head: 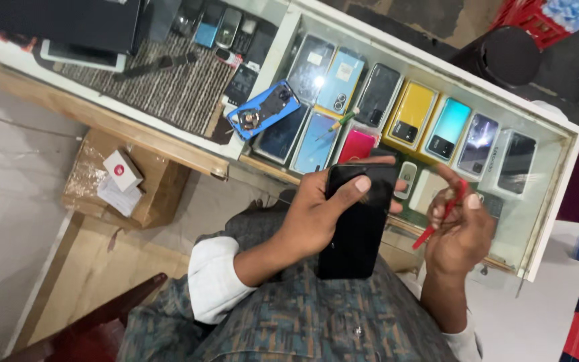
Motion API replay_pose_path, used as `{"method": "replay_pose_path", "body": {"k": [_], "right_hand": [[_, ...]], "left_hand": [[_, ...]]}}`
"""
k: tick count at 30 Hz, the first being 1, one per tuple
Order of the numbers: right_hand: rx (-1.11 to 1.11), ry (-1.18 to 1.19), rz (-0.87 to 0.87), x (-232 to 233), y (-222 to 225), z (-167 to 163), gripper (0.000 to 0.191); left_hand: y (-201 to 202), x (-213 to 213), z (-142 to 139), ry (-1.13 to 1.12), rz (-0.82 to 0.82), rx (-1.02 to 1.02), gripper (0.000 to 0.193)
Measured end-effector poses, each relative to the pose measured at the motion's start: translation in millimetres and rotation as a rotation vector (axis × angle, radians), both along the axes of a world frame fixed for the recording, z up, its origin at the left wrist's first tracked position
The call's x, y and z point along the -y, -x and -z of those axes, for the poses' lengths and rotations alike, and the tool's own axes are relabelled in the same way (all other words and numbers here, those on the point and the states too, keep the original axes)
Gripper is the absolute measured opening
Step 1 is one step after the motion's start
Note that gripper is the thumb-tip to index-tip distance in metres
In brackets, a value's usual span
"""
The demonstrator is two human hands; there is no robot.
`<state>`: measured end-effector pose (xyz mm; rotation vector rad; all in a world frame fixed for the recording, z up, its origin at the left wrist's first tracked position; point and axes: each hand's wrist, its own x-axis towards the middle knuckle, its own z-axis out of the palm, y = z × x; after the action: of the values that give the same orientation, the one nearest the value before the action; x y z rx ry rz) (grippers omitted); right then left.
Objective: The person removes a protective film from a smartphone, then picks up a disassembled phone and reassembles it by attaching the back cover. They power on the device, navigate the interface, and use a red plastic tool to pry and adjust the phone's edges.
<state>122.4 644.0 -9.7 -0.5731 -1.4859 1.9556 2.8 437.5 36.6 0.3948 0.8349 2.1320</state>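
Behind your hands, glass counter (557, 201) shows phones. Your left hand (316, 214) grips a black phone (356, 228), thumb across it; right hand (460, 231) fingers pinch a red tool (440, 218).

glass case (557, 194) filled with phones in rows: yellow phone (410, 121), teal phone (449, 129), pink phone (356, 145). blue back cover (264, 108) laid on glass, pencil (342, 121) just beside it. striped mat (169, 84) spread on counter, small handsets (219, 27) grouped at its far edge. cardboard box (122, 177) set on floor below, white carton (122, 170) placed on it. black stool (504, 53) seen beyond case.
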Motion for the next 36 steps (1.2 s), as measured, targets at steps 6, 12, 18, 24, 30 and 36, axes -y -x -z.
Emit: {"method": "replay_pose_path", "body": {"k": [6, 12, 18, 24, 30, 36], "right_hand": [[-0.1, -0.142, -0.029, -5.3, -6.3, -24.0, 0.021], [-0.173, -0.263, -0.025, 8.4, -11.7, -47.8, 0.012], [-0.207, -0.325, 0.002, 31.2, -10.8, -76.3, 0.013], [-0.126, -0.421, 0.034, 58.1, -4.2, -89.8, 0.013], [0.095, -0.67, 0.036, 88.5, 4.5, -113.8, 0.01], [0.182, -0.827, 0.01, 100.1, 17.0, -127.9, 0.011]], "left_hand": [[-7.6, -8.6, -8.4, 0.063, -0.035, -0.037, 0.05], [-10.9, 1.4, -12.9, -0.128, 0.112, 0.031, 0.055], [-11.7, 6.7, -15.7, -0.14, 0.144, -0.017, 0.051], [-10.2, 18.1, -24.0, 0.129, -0.078, -0.548, 0.039], [-9.6, 18.7, -35.1, 0.432, -0.072, -0.71, 0.042], [-12.5, 19.1, -33.9, 0.293, -0.174, -0.811, 0.046]]}}
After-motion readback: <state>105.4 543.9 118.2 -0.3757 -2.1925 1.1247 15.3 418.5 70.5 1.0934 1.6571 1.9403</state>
